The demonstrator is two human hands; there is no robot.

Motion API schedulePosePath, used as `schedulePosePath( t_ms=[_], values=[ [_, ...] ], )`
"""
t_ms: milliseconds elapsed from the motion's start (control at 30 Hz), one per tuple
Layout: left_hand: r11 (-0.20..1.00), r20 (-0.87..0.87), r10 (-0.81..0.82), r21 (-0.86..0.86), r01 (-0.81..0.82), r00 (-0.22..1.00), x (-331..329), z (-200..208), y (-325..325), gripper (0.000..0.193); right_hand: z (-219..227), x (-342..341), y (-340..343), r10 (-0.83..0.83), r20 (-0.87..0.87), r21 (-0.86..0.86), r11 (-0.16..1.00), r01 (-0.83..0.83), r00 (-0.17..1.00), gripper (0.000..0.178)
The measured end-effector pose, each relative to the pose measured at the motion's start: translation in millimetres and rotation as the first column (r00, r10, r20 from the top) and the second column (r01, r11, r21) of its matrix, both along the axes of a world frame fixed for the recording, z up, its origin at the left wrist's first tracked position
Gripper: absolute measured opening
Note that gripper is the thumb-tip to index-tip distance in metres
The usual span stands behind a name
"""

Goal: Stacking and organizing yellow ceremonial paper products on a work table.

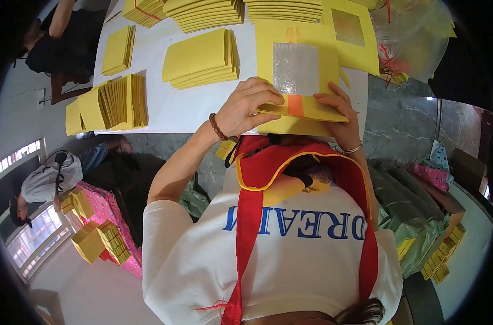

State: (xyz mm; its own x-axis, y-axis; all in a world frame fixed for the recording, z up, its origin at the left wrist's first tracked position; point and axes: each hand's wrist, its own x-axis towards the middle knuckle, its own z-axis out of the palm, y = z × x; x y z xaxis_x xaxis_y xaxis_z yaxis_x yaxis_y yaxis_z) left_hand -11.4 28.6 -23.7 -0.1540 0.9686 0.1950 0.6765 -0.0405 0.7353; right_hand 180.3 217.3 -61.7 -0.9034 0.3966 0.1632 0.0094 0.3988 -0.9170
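Note:
At the table's near edge, both my hands grip a yellow card sheet with a silvery see-through window and an orange strip. Its near part is folded up into a flap that stands toward me. My left hand, with a beaded bracelet at the wrist, pinches the flap's left end between thumb and fingers. My right hand closes on the flap's right end, fingers over the top; its thumb is hidden. Beneath lies more yellow card, partly covered by the flap. Another yellow card with a window lies at the far right.
Folded yellow card stacks stand on the white table: a middle stack, a small one, a leaning row and several at the back. A see-through plastic bag sits at the right corner. Two people are at left.

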Motion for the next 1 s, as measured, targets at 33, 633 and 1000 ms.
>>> schedulePosePath(
  t_ms=[33,633,1000],
  values=[
    [1.000,0.013,0.010,0.001,-0.010,1.000,0,-1,0,0.027,1,0,0,-0.004,0.001,0.002,1.000,0.004,1.000,0.038],
    [0.989,0.081,0.110,0.089,-0.117,0.991,4,-16,-2,0.022,0,-3,-2,-0.018,0.000,-0.005,1.000,0.018,1.000,0.033],
    [0.990,0.071,0.115,0.073,-0.120,0.991,6,-14,-2,0.019,-1,-2,-3,-0.032,-0.028,-0.029,0.999,0.031,0.999,0.035]
  ],
)
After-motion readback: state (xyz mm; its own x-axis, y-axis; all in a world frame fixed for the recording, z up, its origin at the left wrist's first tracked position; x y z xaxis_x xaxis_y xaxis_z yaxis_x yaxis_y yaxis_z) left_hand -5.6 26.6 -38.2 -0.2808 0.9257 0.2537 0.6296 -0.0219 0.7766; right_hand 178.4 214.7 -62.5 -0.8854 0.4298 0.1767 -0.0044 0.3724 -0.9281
